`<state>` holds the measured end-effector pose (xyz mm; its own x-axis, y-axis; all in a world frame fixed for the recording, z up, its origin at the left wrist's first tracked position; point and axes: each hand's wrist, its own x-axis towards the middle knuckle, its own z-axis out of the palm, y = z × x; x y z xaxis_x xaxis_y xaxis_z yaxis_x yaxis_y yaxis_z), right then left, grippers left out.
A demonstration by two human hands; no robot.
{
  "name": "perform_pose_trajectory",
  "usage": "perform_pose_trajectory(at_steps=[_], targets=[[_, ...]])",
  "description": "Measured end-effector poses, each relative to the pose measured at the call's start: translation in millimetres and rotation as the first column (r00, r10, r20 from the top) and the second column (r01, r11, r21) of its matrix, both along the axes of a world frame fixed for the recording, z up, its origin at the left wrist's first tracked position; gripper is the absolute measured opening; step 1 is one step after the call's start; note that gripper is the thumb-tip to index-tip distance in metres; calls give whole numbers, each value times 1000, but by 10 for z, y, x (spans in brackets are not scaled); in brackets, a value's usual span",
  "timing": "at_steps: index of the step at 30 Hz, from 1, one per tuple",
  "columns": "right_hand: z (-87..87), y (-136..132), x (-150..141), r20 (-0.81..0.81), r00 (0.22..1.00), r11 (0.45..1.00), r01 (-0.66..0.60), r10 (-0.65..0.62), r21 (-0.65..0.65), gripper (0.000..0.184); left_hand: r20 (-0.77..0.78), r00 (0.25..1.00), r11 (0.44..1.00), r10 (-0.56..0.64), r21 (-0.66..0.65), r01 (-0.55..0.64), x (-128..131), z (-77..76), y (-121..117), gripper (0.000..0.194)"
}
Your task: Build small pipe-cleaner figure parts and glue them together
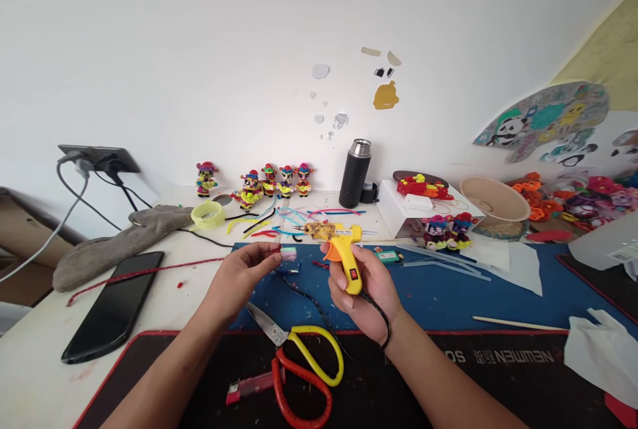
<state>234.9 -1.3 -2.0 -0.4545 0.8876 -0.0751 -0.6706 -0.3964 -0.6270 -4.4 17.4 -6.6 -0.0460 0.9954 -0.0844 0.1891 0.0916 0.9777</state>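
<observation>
My right hand [366, 286] is wrapped round the grip of a yellow hot glue gun [343, 243], fingers by its orange trigger. The stained nozzle points left, above my other hand. My left hand [244, 276] pinches a red pipe cleaner [144, 272], whose long end trails left across a black phone [114, 309]. A small pale, pastel-striped piece [288, 254] shows at those fingertips; its kind is unclear. Below the hands lie scissors [279, 336] with one yellow and one red handle, blades apart, partly over a pink lighter [254, 386].
Several pipe-cleaner dolls [250, 188] stand along the wall, left of a black thermos [355, 173]. Clear glue sticks [446, 261] and a wooden stick [518, 323] lie on the right. A white box [399, 213] bears red and yellow pieces. The glue gun's cord hangs by my right wrist.
</observation>
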Motion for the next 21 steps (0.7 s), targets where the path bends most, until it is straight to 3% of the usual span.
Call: perform_pose_trajectory(at_steps=[4, 8, 13, 21], targets=[[39, -40, -18, -49, 999, 1000, -18, 18, 6, 40, 17, 1000, 1000, -2, -7, 2, 3, -1, 0, 53], [27, -75, -59, 5, 1000, 1000, -30, 30, 0, 40, 20, 1000, 1000, -8, 10, 7, -6, 0, -6, 50], [7, -58, -60, 180, 983, 997, 32, -43, 64, 44, 37, 999, 1000, -11, 8, 11, -6, 2, -8, 48], [16, -84, -77, 493, 858, 970, 20, -141, 244, 60, 82, 997, 1000, -13, -13, 14, 4, 3, -12, 50]])
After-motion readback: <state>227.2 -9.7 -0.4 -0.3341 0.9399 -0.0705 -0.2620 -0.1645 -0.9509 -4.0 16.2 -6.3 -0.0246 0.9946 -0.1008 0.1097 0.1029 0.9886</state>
